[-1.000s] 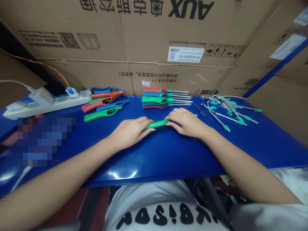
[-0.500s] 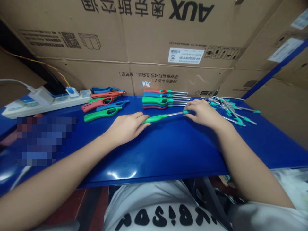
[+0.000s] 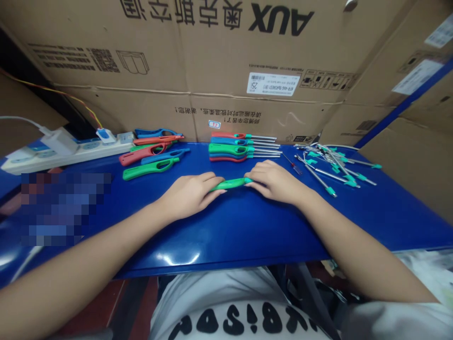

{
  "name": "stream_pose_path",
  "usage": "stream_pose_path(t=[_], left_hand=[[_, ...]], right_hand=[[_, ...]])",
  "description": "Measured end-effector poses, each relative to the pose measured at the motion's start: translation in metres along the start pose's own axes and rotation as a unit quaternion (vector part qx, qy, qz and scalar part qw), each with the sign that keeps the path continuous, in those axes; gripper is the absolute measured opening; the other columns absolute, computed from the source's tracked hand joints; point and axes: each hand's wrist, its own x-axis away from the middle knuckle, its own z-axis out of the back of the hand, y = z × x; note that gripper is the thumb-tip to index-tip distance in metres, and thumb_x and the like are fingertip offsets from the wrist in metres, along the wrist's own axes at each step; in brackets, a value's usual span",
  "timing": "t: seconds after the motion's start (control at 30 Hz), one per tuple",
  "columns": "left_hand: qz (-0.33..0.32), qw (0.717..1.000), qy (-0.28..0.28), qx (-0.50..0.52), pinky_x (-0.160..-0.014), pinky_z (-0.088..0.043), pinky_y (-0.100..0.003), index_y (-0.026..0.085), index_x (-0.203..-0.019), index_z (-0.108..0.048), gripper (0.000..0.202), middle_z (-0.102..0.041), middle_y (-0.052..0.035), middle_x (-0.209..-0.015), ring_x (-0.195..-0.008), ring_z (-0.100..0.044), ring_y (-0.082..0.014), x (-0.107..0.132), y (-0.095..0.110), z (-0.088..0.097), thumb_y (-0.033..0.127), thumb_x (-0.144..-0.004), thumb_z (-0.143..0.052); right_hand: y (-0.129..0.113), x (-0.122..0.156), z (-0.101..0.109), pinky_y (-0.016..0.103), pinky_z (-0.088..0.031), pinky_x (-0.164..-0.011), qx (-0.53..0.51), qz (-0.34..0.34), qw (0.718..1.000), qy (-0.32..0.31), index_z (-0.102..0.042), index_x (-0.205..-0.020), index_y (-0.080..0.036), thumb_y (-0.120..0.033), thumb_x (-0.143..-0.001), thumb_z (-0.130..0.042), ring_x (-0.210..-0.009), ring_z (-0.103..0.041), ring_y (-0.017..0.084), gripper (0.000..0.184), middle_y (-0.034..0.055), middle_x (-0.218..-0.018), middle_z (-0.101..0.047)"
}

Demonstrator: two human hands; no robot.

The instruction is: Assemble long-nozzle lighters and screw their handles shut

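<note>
Your left hand [image 3: 193, 194] pinches the green handle [image 3: 231, 183] over the bench [image 3: 230, 231], your right hand [image 3: 278, 182] its teal collar [image 3: 248, 180]; probably light, stiff, slick plastic, best held around the body

Hands [image 3: 278, 183] have drawn closer, teal collar [image 3: 248, 180] meeting handle [image 3: 231, 183].

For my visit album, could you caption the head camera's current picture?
Left hand grips a green handle, right hand at its end, over a blue table; metal rods piled nearby.

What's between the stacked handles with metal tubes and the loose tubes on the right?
In the head view, a small red-handled screwdriver lies there.
</note>
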Motion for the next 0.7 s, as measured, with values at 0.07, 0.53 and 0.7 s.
stream_pose_path(t=[0.07, 0.53, 0.7], left_hand=[[-0.005, 1.000, 0.001, 0.014, -0.071, -0.054, -0.031, 0.019, -0.129, -0.065, 0.041, -0.073, -0.0074, -0.110, -0.091, -0.072, -0.0233, 0.000, 0.000, -0.001, 0.044, -0.106, -0.042], [-0.075, 0.984, 0.067, 0.150, -0.073, -0.052, -0.028, 0.012, -0.105, -0.072, 0.033, -0.073, -0.0074, -0.089, -0.080, -0.070, -0.0192, 0.004, -0.007, -0.003, 0.035, -0.103, -0.049], [-0.029, 0.996, 0.002, 0.086, -0.072, -0.053, -0.031, 0.016, -0.116, -0.070, 0.039, -0.072, -0.0072, -0.098, -0.085, -0.071, -0.0218, 0.002, 0.001, 0.001, 0.041, -0.105, -0.043]], right_hand=[[-0.004, -0.001, -0.004, 0.036, -0.041, -0.082, 0.014, 0.020, 1.000, 0.009, -0.071, -0.110, -0.014, -0.034, -0.105, -0.047, -0.089, -0.060, 0.024, 0.032, 0.0119, -0.094, -0.073], [-0.020, -0.002, -0.010, 0.034, -0.045, -0.070, 0.087, 0.108, 0.985, 0.101, -0.069, -0.103, -0.009, -0.023, -0.105, -0.043, -0.075, -0.054, 0.022, 0.030, 0.0121, -0.081, -0.068], [-0.018, -0.004, -0.009, 0.035, -0.045, -0.076, 0.053, 0.055, 0.997, 0.010, -0.070, -0.103, -0.011, -0.026, -0.103, -0.049, -0.081, -0.058, 0.023, 0.026, 0.0116, -0.086, -0.070]])
